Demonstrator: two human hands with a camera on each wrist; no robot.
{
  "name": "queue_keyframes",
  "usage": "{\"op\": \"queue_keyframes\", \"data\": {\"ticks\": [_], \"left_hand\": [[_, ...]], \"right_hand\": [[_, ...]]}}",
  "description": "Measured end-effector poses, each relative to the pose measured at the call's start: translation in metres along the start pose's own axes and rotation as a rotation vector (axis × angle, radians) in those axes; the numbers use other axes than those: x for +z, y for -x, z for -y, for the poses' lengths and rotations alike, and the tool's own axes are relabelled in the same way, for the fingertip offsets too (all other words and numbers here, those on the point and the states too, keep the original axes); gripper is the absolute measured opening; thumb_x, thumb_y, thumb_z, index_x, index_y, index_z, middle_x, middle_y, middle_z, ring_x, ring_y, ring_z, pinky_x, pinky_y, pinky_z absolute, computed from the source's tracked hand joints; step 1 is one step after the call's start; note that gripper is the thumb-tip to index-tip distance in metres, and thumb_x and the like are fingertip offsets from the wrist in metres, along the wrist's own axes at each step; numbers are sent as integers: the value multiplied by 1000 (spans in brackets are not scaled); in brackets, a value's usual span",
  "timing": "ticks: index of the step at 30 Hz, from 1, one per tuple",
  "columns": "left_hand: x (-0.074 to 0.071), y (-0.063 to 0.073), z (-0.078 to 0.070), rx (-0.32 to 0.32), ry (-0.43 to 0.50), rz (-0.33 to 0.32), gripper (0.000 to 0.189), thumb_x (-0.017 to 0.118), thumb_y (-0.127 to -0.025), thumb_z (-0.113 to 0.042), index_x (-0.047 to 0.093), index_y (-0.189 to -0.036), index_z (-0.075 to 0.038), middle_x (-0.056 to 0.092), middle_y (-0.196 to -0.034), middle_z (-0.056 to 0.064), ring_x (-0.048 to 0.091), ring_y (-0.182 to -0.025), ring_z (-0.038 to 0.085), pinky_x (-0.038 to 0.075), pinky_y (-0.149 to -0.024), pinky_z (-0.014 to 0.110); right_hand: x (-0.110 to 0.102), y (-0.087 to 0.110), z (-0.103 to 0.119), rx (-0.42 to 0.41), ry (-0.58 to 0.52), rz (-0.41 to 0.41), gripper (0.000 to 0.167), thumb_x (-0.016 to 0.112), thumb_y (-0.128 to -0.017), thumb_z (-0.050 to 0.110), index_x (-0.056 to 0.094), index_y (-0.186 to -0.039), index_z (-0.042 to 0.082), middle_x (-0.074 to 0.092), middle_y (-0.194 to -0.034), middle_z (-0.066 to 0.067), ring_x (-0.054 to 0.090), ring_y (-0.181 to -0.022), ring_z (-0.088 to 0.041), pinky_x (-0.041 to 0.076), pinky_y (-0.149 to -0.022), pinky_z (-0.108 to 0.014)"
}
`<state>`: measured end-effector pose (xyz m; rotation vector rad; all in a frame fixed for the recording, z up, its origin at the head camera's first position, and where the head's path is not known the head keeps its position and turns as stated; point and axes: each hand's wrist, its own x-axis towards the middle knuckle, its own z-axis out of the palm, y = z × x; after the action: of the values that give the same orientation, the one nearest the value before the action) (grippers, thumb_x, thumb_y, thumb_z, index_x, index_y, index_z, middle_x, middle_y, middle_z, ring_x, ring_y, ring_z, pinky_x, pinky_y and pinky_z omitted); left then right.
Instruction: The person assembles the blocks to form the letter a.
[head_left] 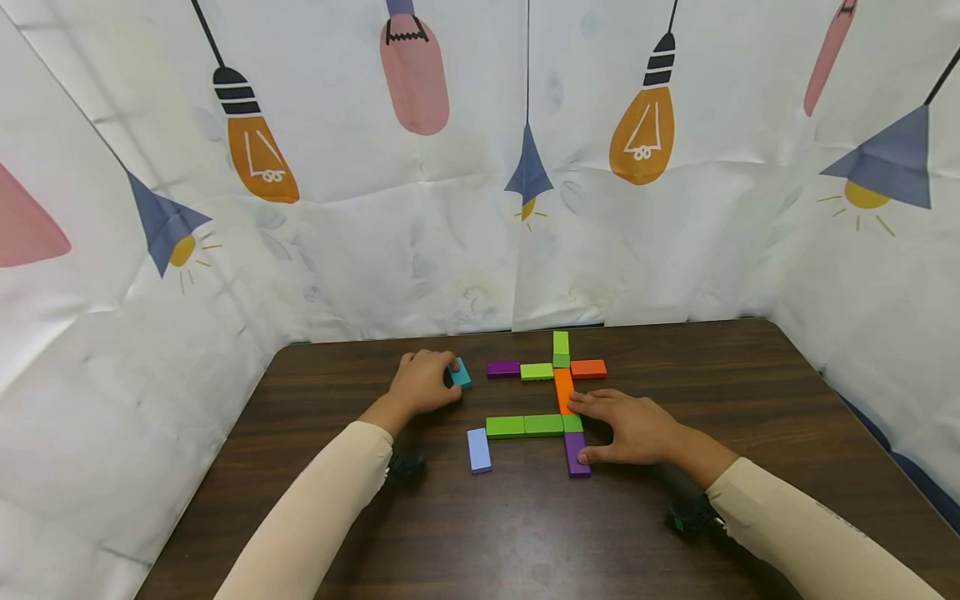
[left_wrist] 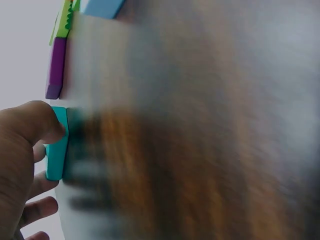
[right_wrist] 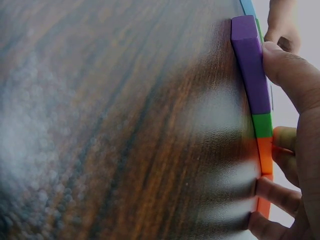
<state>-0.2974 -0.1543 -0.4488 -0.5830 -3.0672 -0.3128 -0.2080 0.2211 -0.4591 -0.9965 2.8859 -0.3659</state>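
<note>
My left hand (head_left: pixel 423 382) pinches a teal block (left_wrist: pixel 58 145) between thumb and fingers, at the left of the block layout. My right hand (head_left: pixel 637 429) lies spread at the layout's right side. Its thumb touches a purple block (head_left: pixel 577 457), and its fingertips touch an orange block (head_left: pixel 563 386). Between those two sits a green block end (head_left: pixel 572 423), in line with two green blocks (head_left: pixel 506 427) running left. Beyond are another purple block (left_wrist: pixel 56 67), a lime block (head_left: pixel 537 372), a lime piece (head_left: pixel 561 346) and an orange-red block (head_left: pixel 588 369).
A light blue block (head_left: pixel 479 451) lies alone at the near left of the green row. The dark wooden table (head_left: pixel 510 542) ends at a patterned white cloth (head_left: pixel 465 250) hanging behind it. Dark wrist devices sit under both sleeves.
</note>
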Motion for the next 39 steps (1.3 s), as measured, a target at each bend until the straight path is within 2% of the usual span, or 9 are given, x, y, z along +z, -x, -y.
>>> {"op": "queue_keyframes", "data": {"ticks": [11, 18, 27, 39], "left_hand": [[-2, 29, -1, 72, 0, -108, 42, 73, -90, -48, 70, -116, -16, 70, -118, 2, 58, -118, 30, 40, -103, 55], [-5, 48, -12, 120, 31, -158, 44, 77, -87, -51, 72, -112, -15, 70, -116, 1, 59, -117, 28, 41, -103, 54], [-2, 70, -26, 179, 61, -239, 43, 82, -83, -51, 72, -105, -15, 70, -109, 0, 60, -111, 26, 43, -99, 53], [5, 93, -36, 215, 78, -277, 39, 84, -80, -52, 68, -97, -20, 68, -104, -4, 60, -108, 24, 44, -97, 53]], "right_hand": [[-1, 0, 0, 7, -4, 5, 90, 59, -86, 79, 49, -155, 23, 46, -157, 5, 45, -141, -28, 54, -86, -54], [-1, 0, 0, 8, 3, 11, 91, 57, -86, 81, 49, -155, 23, 45, -158, 5, 44, -141, -28, 53, -89, -54], [-1, 0, 0, 5, -3, 8, 91, 57, -86, 80, 49, -155, 22, 45, -158, 5, 44, -141, -28, 54, -86, -53], [0, 0, -1, 8, 2, 10, 90, 57, -86, 80, 49, -155, 23, 45, -158, 5, 44, -141, -28, 54, -87, -55]]}}
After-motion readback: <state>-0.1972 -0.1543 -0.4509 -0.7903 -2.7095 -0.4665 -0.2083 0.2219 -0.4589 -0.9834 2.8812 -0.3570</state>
